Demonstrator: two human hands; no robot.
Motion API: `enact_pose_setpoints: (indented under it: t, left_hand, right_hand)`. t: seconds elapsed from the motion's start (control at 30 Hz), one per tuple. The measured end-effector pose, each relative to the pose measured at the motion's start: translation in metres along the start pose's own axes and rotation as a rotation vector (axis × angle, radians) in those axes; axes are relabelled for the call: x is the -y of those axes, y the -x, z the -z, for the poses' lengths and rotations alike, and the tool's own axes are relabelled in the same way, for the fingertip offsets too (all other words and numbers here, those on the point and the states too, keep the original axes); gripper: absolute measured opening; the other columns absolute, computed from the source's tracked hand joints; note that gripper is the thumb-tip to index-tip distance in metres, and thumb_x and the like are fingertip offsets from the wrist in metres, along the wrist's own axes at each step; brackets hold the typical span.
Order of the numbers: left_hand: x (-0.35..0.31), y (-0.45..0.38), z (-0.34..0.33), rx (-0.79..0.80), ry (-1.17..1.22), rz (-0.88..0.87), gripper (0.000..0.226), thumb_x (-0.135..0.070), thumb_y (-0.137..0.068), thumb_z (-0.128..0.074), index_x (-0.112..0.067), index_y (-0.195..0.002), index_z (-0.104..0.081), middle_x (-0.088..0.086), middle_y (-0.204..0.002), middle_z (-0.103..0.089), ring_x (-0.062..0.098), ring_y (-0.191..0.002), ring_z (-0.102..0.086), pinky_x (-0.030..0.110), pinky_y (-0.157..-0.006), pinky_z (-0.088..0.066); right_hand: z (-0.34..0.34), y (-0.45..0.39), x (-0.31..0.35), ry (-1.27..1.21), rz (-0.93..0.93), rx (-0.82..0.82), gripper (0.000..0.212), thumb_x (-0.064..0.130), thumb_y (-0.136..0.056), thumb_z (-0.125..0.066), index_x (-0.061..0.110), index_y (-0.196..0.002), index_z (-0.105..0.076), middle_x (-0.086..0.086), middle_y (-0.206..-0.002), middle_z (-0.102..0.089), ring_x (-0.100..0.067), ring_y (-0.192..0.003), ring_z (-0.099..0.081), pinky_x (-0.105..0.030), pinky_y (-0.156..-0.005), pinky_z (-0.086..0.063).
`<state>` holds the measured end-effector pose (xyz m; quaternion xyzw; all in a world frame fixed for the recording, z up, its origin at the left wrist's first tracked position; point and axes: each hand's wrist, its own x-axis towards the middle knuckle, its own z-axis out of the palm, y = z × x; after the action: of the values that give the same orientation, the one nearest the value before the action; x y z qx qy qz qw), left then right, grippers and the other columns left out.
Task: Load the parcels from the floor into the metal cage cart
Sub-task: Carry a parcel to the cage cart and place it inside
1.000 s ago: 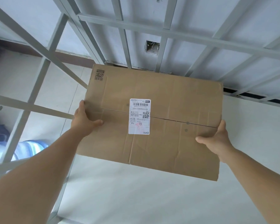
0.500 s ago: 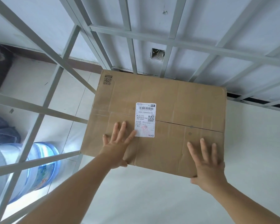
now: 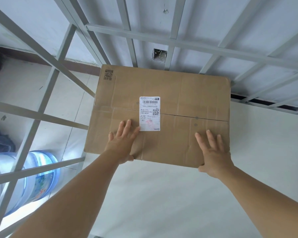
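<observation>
a: we see one brown cardboard parcel (image 3: 170, 107) lying flat on the white floor of the metal cage cart (image 3: 162, 194), pushed into the far left corner, its far edge close against the back bars (image 3: 170, 36).

b: and our hands? we make the left hand (image 3: 122, 141) flat on the parcel's top, near the front edge, fingers straight and spread, the index tip just at the lower left corner of the white shipping label (image 3: 149, 113).

a: agreed. the right hand (image 3: 213, 152) lies flat on the front right corner, fingers straight and pointing away from us, the thumb hooked down over the front edge. so each grip is wide and loose, pressing on the cardboard rather than clasping it.

b: the label sits across the seam between the two top flaps, with a barcode and a small square code on it. we also see a printed square code (image 3: 108, 75) at the far left corner of the box.

a: the top is creased and dented in several places.

b: outside the cage, through the left side bars (image 3: 33, 115), we see a large blue water bottle (image 3: 29, 179) lying on the tiled floor (image 3: 21, 86), and some dark blue cloth (image 3: 0, 140) beyond it at the left edge.

a: behind the back bars there is a pale wall with a small square hole (image 3: 160, 54) in it.
</observation>
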<state>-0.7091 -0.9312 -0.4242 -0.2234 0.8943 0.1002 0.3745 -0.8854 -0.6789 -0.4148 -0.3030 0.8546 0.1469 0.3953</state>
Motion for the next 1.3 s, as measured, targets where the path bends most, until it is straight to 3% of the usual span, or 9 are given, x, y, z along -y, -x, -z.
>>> enact_pose_setpoints:
  t: [0.17,0.23,0.37,0.53,0.8,1.07,1.3]
  left_hand:
    - [-0.015,0.030,0.029,-0.010,0.044,0.016,0.101,-0.042,-0.088,-0.064,-0.024,-0.153,0.012,0.003,-0.161,0.017,0.024,-0.148,0.013,0.044,-0.119,-0.004]
    - [-0.024,0.088,0.081,-0.166,0.059,0.015,0.096,-0.042,-0.091,-0.060,-0.023,-0.153,0.010,0.003,-0.162,0.008,0.024,-0.149,0.005,0.041,-0.119,-0.007]
    - [-0.040,0.150,0.104,-0.281,0.117,-0.012,0.089,-0.041,-0.092,-0.058,-0.021,-0.154,0.003,0.001,-0.161,-0.007,0.021,-0.149,-0.005,0.036,-0.118,-0.011]
    - [-0.035,0.174,0.117,-0.320,0.147,0.042,0.084,-0.042,-0.091,-0.058,-0.020,-0.154,-0.005,-0.001,-0.160,-0.012,0.017,-0.148,-0.007,0.032,-0.117,-0.012]
    - [-0.042,0.330,0.168,-0.516,0.201,0.086,0.089,-0.044,-0.088,-0.061,-0.019,-0.154,-0.007,-0.001,-0.160,-0.013,0.018,-0.148,-0.009,0.035,-0.119,-0.011]
    - [-0.050,0.474,0.165,-0.704,0.231,0.293,0.090,-0.051,-0.086,-0.061,-0.019,-0.154,-0.011,-0.001,-0.156,-0.024,0.020,-0.144,-0.020,0.036,-0.117,-0.019]
    - [-0.097,0.598,0.126,-0.797,0.312,0.549,0.083,-0.054,-0.086,-0.060,-0.021,-0.151,-0.019,-0.003,-0.149,-0.033,0.019,-0.137,-0.031,0.035,-0.111,-0.024]
  right_hand:
    - [0.030,0.027,0.007,-0.007,0.077,-0.112,0.108,0.047,-0.087,-0.066,0.027,-0.154,0.017,0.003,-0.162,0.018,-0.025,-0.150,0.013,-0.045,-0.120,-0.015]
    - [0.078,0.088,0.009,-0.017,0.099,-0.241,0.105,0.047,-0.089,-0.064,0.023,-0.154,0.015,0.002,-0.163,0.015,-0.024,-0.151,0.012,-0.042,-0.121,-0.012]
    - [0.104,0.145,0.022,-0.063,0.155,-0.284,0.104,0.043,-0.091,-0.062,0.021,-0.154,0.017,0.002,-0.163,0.014,-0.021,-0.151,0.011,-0.037,-0.122,-0.005]
    - [0.120,0.158,0.046,-0.104,0.188,-0.291,0.101,0.042,-0.091,-0.062,0.021,-0.155,0.013,0.002,-0.164,0.011,-0.021,-0.151,0.007,-0.037,-0.121,-0.007]
    - [0.166,0.312,0.071,-0.046,0.297,-0.437,0.100,0.041,-0.091,-0.063,0.021,-0.155,0.012,0.003,-0.164,0.008,-0.019,-0.151,0.006,-0.037,-0.122,-0.004]
    - [0.172,0.418,0.091,0.028,0.451,-0.545,0.098,0.040,-0.093,-0.061,0.021,-0.155,0.012,0.002,-0.164,0.011,-0.019,-0.151,0.009,-0.038,-0.122,-0.001]
    - [0.158,0.499,0.102,0.099,0.709,-0.605,0.094,0.038,-0.094,-0.058,0.019,-0.156,0.010,0.000,-0.164,0.008,-0.020,-0.151,0.006,-0.039,-0.121,0.000]
